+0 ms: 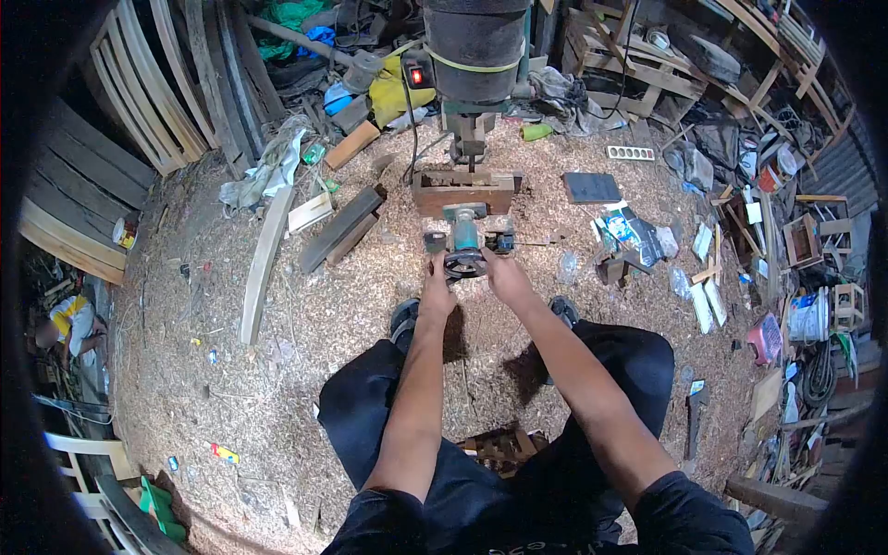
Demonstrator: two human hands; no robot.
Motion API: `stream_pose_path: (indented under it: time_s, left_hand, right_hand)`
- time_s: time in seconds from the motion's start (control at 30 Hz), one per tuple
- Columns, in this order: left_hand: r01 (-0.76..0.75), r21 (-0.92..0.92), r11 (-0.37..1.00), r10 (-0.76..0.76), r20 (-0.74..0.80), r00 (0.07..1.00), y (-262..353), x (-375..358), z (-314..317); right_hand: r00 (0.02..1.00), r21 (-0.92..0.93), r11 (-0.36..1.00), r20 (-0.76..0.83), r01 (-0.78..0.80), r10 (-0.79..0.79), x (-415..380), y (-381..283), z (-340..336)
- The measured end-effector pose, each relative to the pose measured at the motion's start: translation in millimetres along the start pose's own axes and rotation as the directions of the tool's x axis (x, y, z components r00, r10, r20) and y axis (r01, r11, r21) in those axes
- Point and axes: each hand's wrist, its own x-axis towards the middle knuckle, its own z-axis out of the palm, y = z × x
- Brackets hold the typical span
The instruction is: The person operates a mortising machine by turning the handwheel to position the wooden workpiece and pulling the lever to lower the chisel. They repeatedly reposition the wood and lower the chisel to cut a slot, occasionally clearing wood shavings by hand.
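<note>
A black handwheel (465,265) sits in front of me at the near end of a green machine slide (465,233). My left hand (437,289) is closed at the wheel's left side, its thumb side up against the rim. On the right rim, my right hand (505,277) is closed too, fingers partly hidden. Beyond the slide is a brown wooden block (462,199) with a hollow in its top. Over the block stands a drill chuck (470,139) with its bit pointing down, under a large dark motor (476,55).
Wood shavings cover the ground (370,305). Left of the machine lie dark timbers (342,231) and a long curved plank (268,264). A red-lit switch (417,76) hangs beside the motor. Another person (72,324) crouches at far left. A handsaw (694,421) lies right.
</note>
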Motion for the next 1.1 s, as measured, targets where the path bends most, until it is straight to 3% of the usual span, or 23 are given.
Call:
stream_pose_path:
  time_s: [0.2,0.33,0.57,0.6,0.7,0.8,0.9,0.93,1.03,1.1]
  left_hand:
    - [-0.111,0.093,0.989,0.116,-0.058,0.991,-4,-3,1]
    - [-0.05,0.177,0.983,0.07,-0.104,0.992,-8,-1,10]
    - [-0.1,0.236,0.966,0.14,-0.157,0.978,-25,7,18]
    - [-0.051,0.226,0.973,0.093,-0.182,0.979,-23,6,21]
    - [0.07,0.193,0.979,-0.062,-0.051,0.997,1,-1,0]
    - [-0.119,0.205,0.971,0.127,-0.026,0.992,10,-9,-28]
    - [-0.158,-0.022,0.987,0.154,-0.122,0.981,29,-1,-47]
    - [-0.28,-0.05,0.959,0.265,-0.197,0.944,39,3,-54]
    - [-0.404,-0.051,0.913,0.363,-0.347,0.865,108,7,-88]
    - [-0.52,0.032,0.854,0.472,-0.471,0.746,160,15,-117]
  right_hand:
    - [1.0,0.017,1.0,0.006,-0.011,0.011,-6,-10,-9]
    - [0.999,0.047,0.998,-0.034,0.03,-0.029,1,0,7]
    - [0.996,0.014,0.998,-0.059,0.062,-0.061,2,12,18]
    - [0.999,0.019,0.999,-0.032,0.042,-0.042,4,9,14]
    - [0.999,0.055,0.997,0.012,0.048,-0.048,2,3,2]
    - [0.984,0.138,0.974,-0.054,0.178,-0.172,7,7,-7]
    - [0.955,0.153,0.955,-0.197,0.254,-0.222,19,-3,-32]
    - [0.941,0.136,0.955,-0.257,0.262,-0.222,22,-10,-47]
    - [0.899,0.22,0.927,-0.389,0.304,-0.203,36,-39,-101]
    - [0.864,0.228,0.916,-0.464,0.331,-0.197,37,-78,-155]
